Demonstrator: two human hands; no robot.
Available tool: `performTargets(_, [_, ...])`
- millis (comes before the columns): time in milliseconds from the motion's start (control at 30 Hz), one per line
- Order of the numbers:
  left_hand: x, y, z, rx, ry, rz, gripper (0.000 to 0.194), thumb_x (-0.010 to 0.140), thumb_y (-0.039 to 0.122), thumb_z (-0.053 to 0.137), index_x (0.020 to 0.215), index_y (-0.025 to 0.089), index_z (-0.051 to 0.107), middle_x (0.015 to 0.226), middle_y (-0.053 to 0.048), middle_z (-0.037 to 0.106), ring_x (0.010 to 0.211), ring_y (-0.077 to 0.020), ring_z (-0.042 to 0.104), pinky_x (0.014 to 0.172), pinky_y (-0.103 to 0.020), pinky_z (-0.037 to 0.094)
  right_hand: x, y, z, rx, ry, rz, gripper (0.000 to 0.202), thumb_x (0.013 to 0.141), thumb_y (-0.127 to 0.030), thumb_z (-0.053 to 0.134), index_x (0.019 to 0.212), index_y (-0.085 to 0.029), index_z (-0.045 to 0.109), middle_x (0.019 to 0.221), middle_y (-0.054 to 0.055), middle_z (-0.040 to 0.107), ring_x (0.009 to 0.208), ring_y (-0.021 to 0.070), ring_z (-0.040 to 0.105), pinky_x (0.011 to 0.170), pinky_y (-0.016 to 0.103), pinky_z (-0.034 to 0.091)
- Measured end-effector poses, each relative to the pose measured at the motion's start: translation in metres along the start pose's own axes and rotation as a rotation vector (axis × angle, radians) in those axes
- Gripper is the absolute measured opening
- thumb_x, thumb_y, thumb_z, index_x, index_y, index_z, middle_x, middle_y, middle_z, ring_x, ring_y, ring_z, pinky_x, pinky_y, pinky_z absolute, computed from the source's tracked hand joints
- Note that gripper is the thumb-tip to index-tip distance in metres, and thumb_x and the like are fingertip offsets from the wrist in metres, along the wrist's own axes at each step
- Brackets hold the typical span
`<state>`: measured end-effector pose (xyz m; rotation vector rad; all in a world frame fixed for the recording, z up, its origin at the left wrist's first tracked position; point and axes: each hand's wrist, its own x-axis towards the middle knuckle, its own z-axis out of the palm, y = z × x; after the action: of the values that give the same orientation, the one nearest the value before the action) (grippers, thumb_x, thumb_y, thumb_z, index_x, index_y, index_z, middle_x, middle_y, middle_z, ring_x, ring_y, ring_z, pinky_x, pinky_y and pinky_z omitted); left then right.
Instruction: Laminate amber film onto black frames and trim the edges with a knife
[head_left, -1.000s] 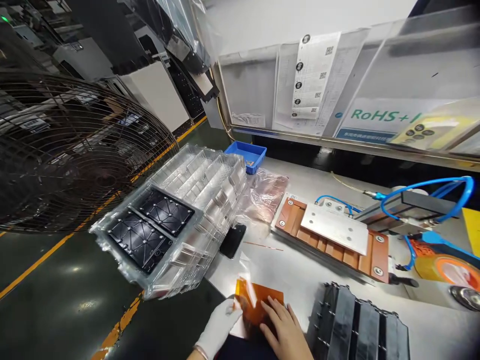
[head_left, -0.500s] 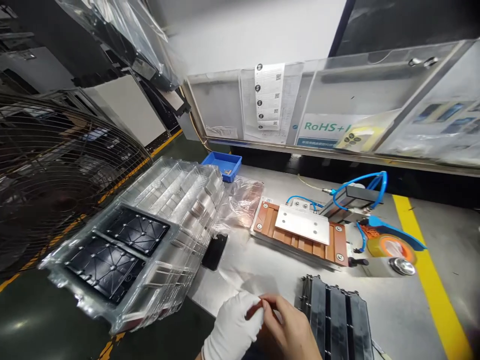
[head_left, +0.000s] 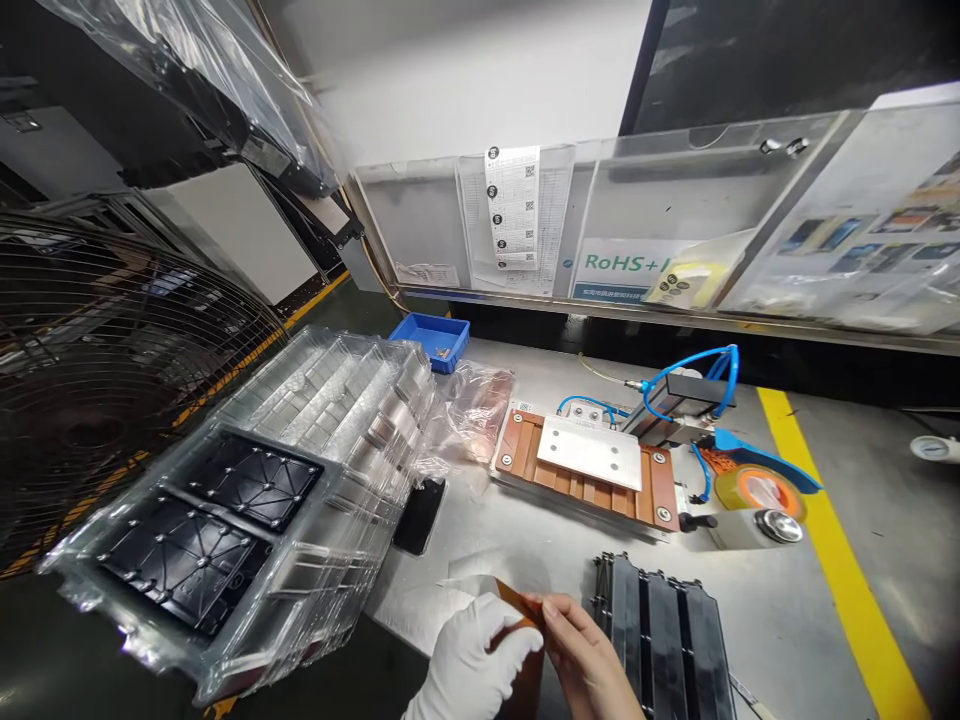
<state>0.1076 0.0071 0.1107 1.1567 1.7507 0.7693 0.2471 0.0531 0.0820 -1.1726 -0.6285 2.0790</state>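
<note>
My left hand [head_left: 474,655], in a white glove, is at the bottom middle with thumb and fingers closed on a thin orange-brown sheet [head_left: 516,598]. The bare fingertips of my right hand [head_left: 589,655] pinch the same sheet along its right edge. The sheet's lower part hangs in shadow between the hands. Beyond it a clear, shiny film [head_left: 469,568] shows above the table; whether it joins the sheet I cannot tell. Close to my right hand lie several long black plastic parts [head_left: 664,625], side by side.
Stacked clear trays [head_left: 330,480] with black panels [head_left: 187,555] fill the left. A phone [head_left: 420,515], plastic bag [head_left: 472,410] and blue bin [head_left: 431,340] are nearby. Behind sits a brown fixture [head_left: 525,445] with a white plate and blue hoses; tape [head_left: 757,492] lies right of it.
The orange-brown sheet has come up into view between my hands, where little of it showed before. The whole scene has shifted somewhat left as the camera turned.
</note>
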Motion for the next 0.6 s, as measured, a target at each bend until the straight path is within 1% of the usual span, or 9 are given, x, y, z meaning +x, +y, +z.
performTargets(100, [-0.001,-0.008,0.004,-0.109,0.112,-0.053,0.024,0.081,0.041,0.060,0.065,0.023,0.062,0.065,-0.003,0.064,0.063,-0.0174,0.060,0.061,-0.028,0.048,0.008,-0.005,-0.012,0.083,0.083,0.010,0.040,0.063,-0.056,0.081,0.083,-0.023,0.072,0.101,0.006,0.076,0.102,0.0271,0.069,0.086,0.035,0.058])
performTargets(167, [-0.002,-0.018,0.005,-0.253,0.141,-0.133,0.032,0.079,0.050,0.062,0.063,0.023,0.059,0.060,-0.002,0.063,0.057,-0.0168,0.058,0.056,-0.028,0.046,0.013,-0.014,-0.027,0.142,0.167,0.001,0.037,0.063,-0.051,0.082,0.088,-0.025,0.072,0.104,0.004,0.076,0.104,0.0261,0.068,0.083,0.034,0.060])
performTargets(233, [-0.003,-0.030,0.006,-0.396,0.171,-0.225,0.041,0.074,0.061,0.064,0.062,0.023,0.057,0.057,0.000,0.060,0.054,-0.0163,0.057,0.055,-0.028,0.047,0.018,-0.029,-0.045,0.263,0.292,-0.024,0.032,0.066,-0.042,0.082,0.090,-0.025,0.072,0.102,0.003,0.076,0.098,0.0236,0.071,0.074,0.031,0.063])
performTargets(300, [-0.003,-0.044,0.004,-0.478,0.223,-0.293,0.051,0.067,0.072,0.064,0.061,0.022,0.056,0.054,0.001,0.057,0.052,-0.0155,0.056,0.056,-0.029,0.049,0.021,-0.046,-0.063,0.414,0.432,-0.056,0.024,0.067,-0.034,0.080,0.088,-0.025,0.073,0.095,0.001,0.077,0.087,0.0185,0.072,0.068,0.025,0.063])
performTargets(367, [-0.004,-0.057,0.004,-0.510,0.261,-0.344,0.058,0.059,0.079,0.064,0.058,0.022,0.054,0.052,0.002,0.054,0.050,-0.0144,0.054,0.054,-0.029,0.049,0.022,-0.063,-0.077,0.513,0.523,-0.095,0.019,0.067,-0.030,0.078,0.085,-0.024,0.072,0.088,-0.001,0.076,0.080,0.0132,0.072,0.069,0.019,0.061])
performTargets(400, [-0.004,-0.063,0.005,-0.522,0.261,-0.373,0.061,0.056,0.081,0.065,0.058,0.021,0.053,0.052,0.003,0.053,0.048,-0.0138,0.052,0.052,-0.029,0.048,0.022,-0.070,-0.082,0.528,0.545,-0.125,0.019,0.068,-0.028,0.078,0.085,-0.024,0.072,0.087,-0.002,0.076,0.079,0.0119,0.071,0.070,0.017,0.061])
performTargets(467, [-0.003,-0.074,0.009,-0.539,0.248,-0.424,0.064,0.051,0.083,0.066,0.058,0.021,0.052,0.052,0.003,0.053,0.047,-0.0132,0.051,0.049,-0.028,0.045,0.022,-0.080,-0.086,0.508,0.566,-0.211,0.019,0.069,-0.027,0.079,0.086,-0.022,0.072,0.088,-0.002,0.075,0.080,0.0112,0.070,0.072,0.016,0.060])
performTargets(600, [0.000,-0.101,0.021,-0.527,0.242,-0.484,0.066,0.049,0.084,0.065,0.060,0.021,0.050,0.051,0.004,0.051,0.047,-0.0128,0.050,0.046,-0.027,0.042,0.022,-0.095,-0.085,0.448,0.615,-0.374,0.020,0.073,-0.032,0.080,0.090,-0.023,0.072,0.091,-0.004,0.074,0.082,0.0088,0.068,0.075,0.015,0.058])
